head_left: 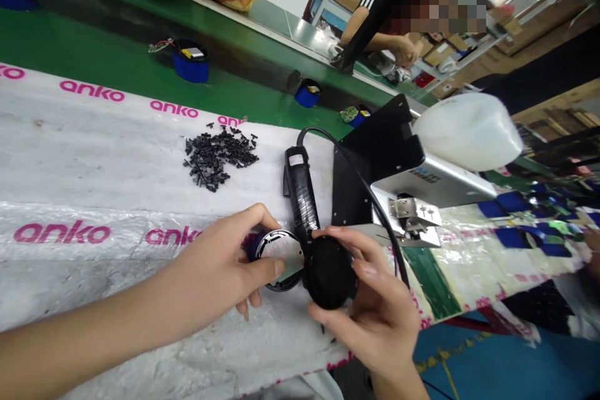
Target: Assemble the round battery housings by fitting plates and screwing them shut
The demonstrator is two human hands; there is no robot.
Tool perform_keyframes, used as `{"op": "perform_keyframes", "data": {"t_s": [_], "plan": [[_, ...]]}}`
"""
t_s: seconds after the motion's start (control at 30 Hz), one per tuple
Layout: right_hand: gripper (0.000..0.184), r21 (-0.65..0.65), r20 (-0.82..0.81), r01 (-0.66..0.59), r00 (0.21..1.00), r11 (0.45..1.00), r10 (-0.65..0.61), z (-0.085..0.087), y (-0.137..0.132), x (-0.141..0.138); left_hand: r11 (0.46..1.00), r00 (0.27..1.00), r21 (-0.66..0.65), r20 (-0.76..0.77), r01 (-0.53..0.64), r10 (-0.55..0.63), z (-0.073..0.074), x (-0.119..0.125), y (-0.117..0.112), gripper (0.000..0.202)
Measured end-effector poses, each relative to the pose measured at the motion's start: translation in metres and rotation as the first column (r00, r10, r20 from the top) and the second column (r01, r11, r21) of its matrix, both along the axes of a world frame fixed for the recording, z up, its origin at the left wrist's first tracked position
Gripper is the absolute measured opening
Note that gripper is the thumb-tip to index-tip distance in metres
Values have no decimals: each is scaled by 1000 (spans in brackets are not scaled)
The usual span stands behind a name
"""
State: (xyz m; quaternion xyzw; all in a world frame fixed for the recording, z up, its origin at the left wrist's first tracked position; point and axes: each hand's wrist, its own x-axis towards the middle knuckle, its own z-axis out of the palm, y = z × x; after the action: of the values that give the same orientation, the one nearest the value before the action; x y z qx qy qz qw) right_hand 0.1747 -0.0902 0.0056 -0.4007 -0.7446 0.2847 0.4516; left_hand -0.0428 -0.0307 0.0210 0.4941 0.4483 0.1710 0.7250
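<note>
The left hand (229,262) pinches a dark, round housing with a pale inside (288,251) between thumb and fingers, and the right hand (387,297) grasps a round, black part (331,272) by its edge, just beside the housing. Beyond both grips lies a black corded tool (300,184); farther to the left is a heap of small black pieces (218,157).

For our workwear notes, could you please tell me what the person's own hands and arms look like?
The left hand and right hand are bare, with no gloves or rings visible. The left forearm shows no sleeve, watch or bracelet; only a short stretch of the right forearm shows, also uncovered.
</note>
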Motion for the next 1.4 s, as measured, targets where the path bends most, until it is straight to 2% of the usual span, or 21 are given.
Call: {"op": "perform_keyframes", "data": {"t_s": [0.17, 0.33, 0.47, 0.57, 0.67, 0.8, 1.07, 1.27, 1.4], "plan": [[72, 57, 67, 71, 995, 996, -74, 5, 2, -4, 1000, 1000, 7, 18, 8, -8, -4, -1, -1, 27], [76, 33, 158, -49, 986, 998, 43, 8, 5, 0, 1000, 999, 20, 43, 4, -5, -8, -1, -1, 26], [75, 18, 209, -59, 976, 998, 54, 13, 8, 4, 1000, 998, -2, 59, 7, -7, -9, -2, 0, 27], [67, 0, 341, -74, 938, 997, 69, 22, 13, 1, 998, 984, -61, 177, 20, -9, -14, -7, 5, 27], [58, -90, 495, -98, 859, 991, 130, 33, 22, -6, 984, 935, -149, 354, 99, -41, -22, -15, 15, 33], [61, -151, 573, -131, 796, 980, 195, 41, 32, -12, 947, 883, -238, 461, 216, -86, -25, -24, 26, 40], [60, -52, 648, -158, 746, 986, 154, 43, 38, -12, 931, 879, -261, 464, 254, -110, -22, -26, 30, 46], [59, -139, 647, -195, 725, 971, 238, 45, 43, -11, 936, 880, -254, 463, 244, -104, -22, -25, 30, 41], [60, -99, 662, -161, 726, 982, 186, 44, 38, -13, 944, 873, -188, 461, 272, -159, -21, -26, 30, 39]]}}
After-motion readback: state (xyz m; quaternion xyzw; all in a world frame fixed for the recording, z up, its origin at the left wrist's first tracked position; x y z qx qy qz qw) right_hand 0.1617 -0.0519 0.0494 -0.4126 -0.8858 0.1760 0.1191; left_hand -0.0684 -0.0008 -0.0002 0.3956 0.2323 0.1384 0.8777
